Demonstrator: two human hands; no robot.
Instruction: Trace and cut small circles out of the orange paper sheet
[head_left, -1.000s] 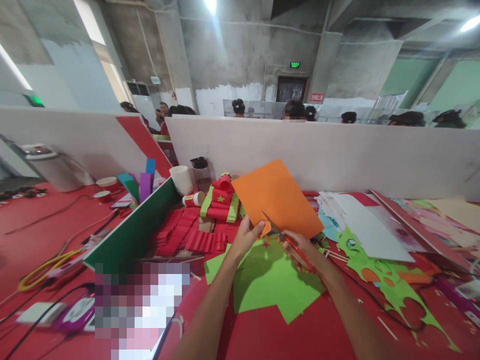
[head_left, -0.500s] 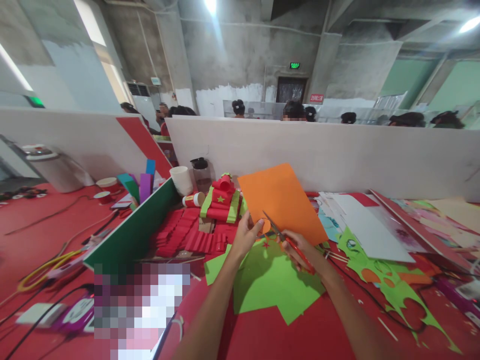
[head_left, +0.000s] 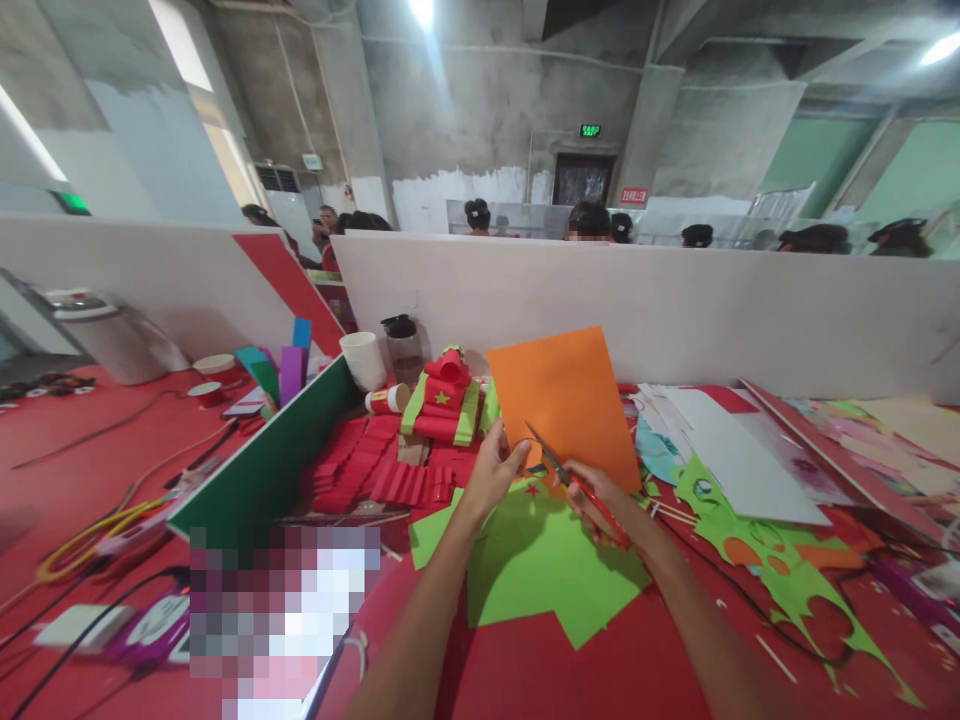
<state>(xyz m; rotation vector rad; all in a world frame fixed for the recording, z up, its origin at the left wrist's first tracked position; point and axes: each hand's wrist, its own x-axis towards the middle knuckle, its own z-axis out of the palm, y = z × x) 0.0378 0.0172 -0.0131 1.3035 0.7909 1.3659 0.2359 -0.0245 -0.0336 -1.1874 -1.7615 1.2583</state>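
1. Spread beneath left grip (head_left: pixel 493 468) and right grip (head_left: pixel 591 493): red surface (head_left: pixel 525 670).
2. Lying just below both grips: green paper (head_left: pixel 555 565).
3. Tilted up beyond both grips, pinched low by left grip: orange sheet (head_left: pixel 566 385). Could tear from a tug by left grip.
4. Clasped by right grip, aimed up past left grip: scissors (head_left: pixel 604 512). Could slip and nick left grip, given such closeness.
5. Beside left grip: round piece (head_left: pixel 533 456), perhaps attached. Could turn ragged from sheet wobble.

Left hand (head_left: pixel 493 470) pinching orange sheet (head_left: pixel 562 390); right hand (head_left: pixel 592 498) holding scissors (head_left: pixel 552 459); green paper (head_left: pixel 551 565) below.
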